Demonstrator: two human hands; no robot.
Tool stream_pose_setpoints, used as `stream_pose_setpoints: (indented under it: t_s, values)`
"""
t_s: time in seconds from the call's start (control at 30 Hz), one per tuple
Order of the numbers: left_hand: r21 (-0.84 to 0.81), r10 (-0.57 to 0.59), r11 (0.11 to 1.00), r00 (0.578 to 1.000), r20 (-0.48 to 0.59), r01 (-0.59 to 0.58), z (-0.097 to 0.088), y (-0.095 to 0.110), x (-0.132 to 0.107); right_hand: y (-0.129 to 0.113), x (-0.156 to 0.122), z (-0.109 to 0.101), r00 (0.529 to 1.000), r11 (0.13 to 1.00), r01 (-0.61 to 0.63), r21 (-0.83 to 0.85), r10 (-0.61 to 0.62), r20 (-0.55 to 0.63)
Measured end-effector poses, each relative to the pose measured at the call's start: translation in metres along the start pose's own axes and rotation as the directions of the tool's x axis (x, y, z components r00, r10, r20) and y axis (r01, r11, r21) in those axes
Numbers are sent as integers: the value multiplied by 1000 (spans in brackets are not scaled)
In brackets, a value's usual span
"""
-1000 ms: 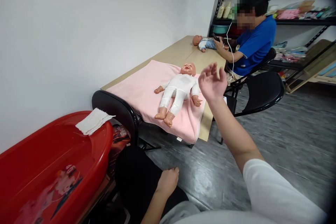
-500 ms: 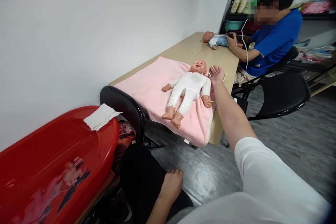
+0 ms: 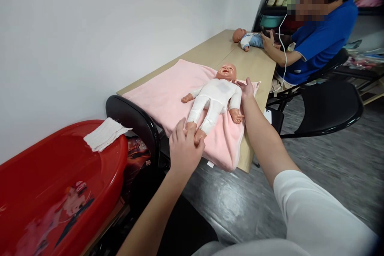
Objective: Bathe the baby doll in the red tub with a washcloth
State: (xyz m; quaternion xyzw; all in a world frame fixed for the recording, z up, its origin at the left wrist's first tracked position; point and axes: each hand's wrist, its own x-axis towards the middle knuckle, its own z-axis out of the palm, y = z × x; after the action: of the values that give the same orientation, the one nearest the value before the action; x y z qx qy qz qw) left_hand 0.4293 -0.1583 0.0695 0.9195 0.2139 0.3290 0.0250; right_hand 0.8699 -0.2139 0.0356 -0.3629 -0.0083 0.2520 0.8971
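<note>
A baby doll (image 3: pixel 216 93) with a bare plastic head and a white cloth body lies face up on a pink blanket (image 3: pixel 162 92). My left hand (image 3: pixel 185 150) is at the doll's feet, fingers apart and partly covering one foot; whether it presses on them I cannot tell. Beside the doll's shoulder and neck is my right hand (image 3: pixel 247 90), palm turned up, fingers stretched out, some fingertips close against the neck. Neither hand grips anything that I can see.
The blanket covers the near part of a wooden table (image 3: pixel 234 58). At the far end a person in blue (image 3: pixel 327 44) handles a dressed doll (image 3: pixel 252 41). A red tub (image 3: pixel 99 176) with a white cloth (image 3: pixel 106 133) stands left, near black chairs (image 3: pixel 328 108).
My left hand has moved from my lap up to the doll's feet. My right hand has turned slightly and come closer in at the doll's shoulder. The view has shifted a little.
</note>
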Motion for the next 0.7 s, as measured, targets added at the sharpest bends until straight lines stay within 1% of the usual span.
stream_pose_setpoints:
  t_s: [0.07, 0.1, 0.13, 0.2, 0.27, 0.33, 0.4, 0.5, 0.6, 0.63, 0.7]
  values:
    - [37, -41, 999, 989, 139, 36, 3, 3, 25, -1, 2, -2, 999, 1000, -24, -6, 24, 28]
    - [40, -53, 998, 973, 223, 46, 4, 5, 34, -1, 3, -3, 998, 999, -38, -20, 39, 42]
    - [34, -72, 997, 949, 308, 65, 6, 6, 42, -1, 4, -3, 997, 997, -60, -44, 62, 56]
    - [24, -111, 993, 880, 463, 113, 9, 9, 54, 0, 8, -4, 989, 987, -118, -109, 127, 74]
    - [38, -126, 991, 824, 553, 126, 12, 12, 61, 3, 10, -3, 977, 968, -186, -167, 200, 72]
    - [71, -130, 992, 795, 592, 109, 13, 14, 65, 5, 12, -1, 965, 953, -234, -195, 251, 70]
    - [100, -142, 990, 770, 622, 101, 14, 15, 69, 6, 12, 3, 958, 946, -256, -197, 276, 82]
    - [132, -178, 984, 716, 676, 120, 12, 15, 75, 5, 11, 10, 948, 945, -261, -195, 290, 134]
    - [174, -222, 975, 655, 722, 139, 10, 13, 81, 5, 13, 17, 928, 930, -288, -230, 330, 174]
    - [188, -232, 972, 637, 735, 138, 9, 13, 82, 5, 14, 19, 925, 929, -287, -233, 332, 186]
    - [212, -245, 969, 615, 750, 128, 10, 13, 85, 7, 16, 19, 932, 945, -250, -211, 294, 213]
